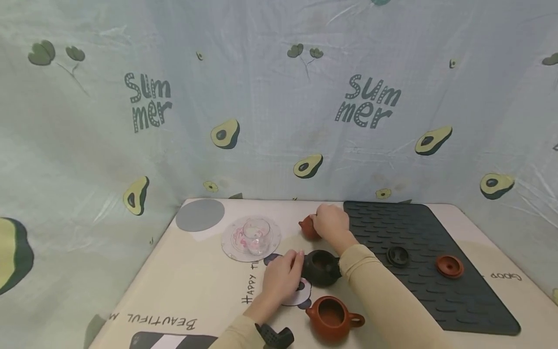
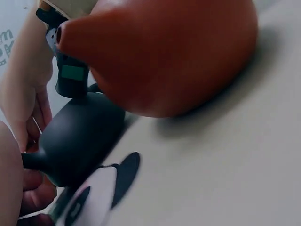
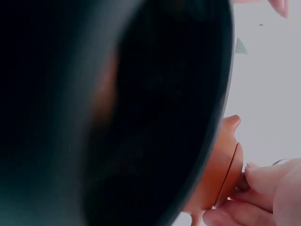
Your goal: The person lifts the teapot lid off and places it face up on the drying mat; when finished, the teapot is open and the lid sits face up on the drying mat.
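Observation:
A small reddish-brown clay teapot (image 1: 308,230) stands at the back of the table. My right hand (image 1: 332,225) is at its top; in the right wrist view the thumb and fingers pinch the knob of its lid (image 3: 229,176), which sits on the pot. Nearer stands a black teapot (image 1: 320,280) without its lid. My left hand (image 1: 282,276) is at its left side, fingers holding it by the spout (image 2: 32,161). A larger reddish-brown teapot (image 1: 330,332), also lidless, sits closest to me, its handle to the right.
On a dark ribbed mat (image 1: 418,295) at the right lie a black lid (image 1: 398,256) and a reddish-brown lid (image 1: 449,266). A clear glass cup (image 1: 256,231) stands on a round clear patterned plate (image 1: 229,245) at the back left. A printed curtain (image 1: 261,106) hangs behind the table.

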Motion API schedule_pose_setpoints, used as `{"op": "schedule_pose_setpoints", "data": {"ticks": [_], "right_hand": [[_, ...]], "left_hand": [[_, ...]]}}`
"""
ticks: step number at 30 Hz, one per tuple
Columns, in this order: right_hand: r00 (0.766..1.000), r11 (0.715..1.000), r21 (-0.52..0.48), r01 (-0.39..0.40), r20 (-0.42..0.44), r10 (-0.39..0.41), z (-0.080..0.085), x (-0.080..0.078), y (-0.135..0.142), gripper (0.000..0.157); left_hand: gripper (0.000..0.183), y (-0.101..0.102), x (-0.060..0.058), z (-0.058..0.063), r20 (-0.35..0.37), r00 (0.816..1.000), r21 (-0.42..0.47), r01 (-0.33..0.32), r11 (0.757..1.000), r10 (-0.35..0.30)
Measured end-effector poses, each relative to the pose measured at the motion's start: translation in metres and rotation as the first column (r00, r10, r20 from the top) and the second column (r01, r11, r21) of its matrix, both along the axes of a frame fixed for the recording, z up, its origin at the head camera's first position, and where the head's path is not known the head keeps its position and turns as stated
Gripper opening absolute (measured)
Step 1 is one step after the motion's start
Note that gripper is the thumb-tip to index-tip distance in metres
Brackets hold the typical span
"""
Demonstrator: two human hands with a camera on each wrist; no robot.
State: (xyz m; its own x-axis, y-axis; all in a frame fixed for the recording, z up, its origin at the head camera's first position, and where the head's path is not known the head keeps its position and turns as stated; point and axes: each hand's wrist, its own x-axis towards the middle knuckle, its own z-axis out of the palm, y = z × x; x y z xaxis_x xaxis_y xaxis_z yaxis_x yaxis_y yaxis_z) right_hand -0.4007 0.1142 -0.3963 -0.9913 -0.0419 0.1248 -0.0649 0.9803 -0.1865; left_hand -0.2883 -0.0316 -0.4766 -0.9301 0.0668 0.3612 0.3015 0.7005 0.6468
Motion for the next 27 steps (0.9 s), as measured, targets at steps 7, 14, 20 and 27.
{"op": "schedule_pose_setpoints", "data": {"ticks": [7,14,20,27], "right_hand": [[1.0,1.0,0.012,0.013,0.025,-0.013,0.006,-0.004,-0.003,0.03],[0.997,0.998,0.061,0.008,0.072,-0.013,0.011,-0.004,-0.014,0.03],[0.998,0.996,0.087,0.029,0.052,-0.034,0.01,-0.008,-0.014,0.029],[0.998,0.996,0.081,0.033,0.048,-0.037,0.007,-0.009,-0.004,0.027]], "left_hand": [[0.031,0.003,-0.025,0.008,0.062,0.998,0.056,-0.019,0.998,0.015],[0.03,-0.002,-0.06,0.004,0.062,0.997,0.176,-0.052,0.983,0.042],[0.038,0.001,-0.09,0.003,0.081,0.99,0.218,-0.134,0.967,0.119],[0.042,0.021,-0.105,-0.003,0.07,0.984,0.061,-0.169,0.984,0.165]]}}
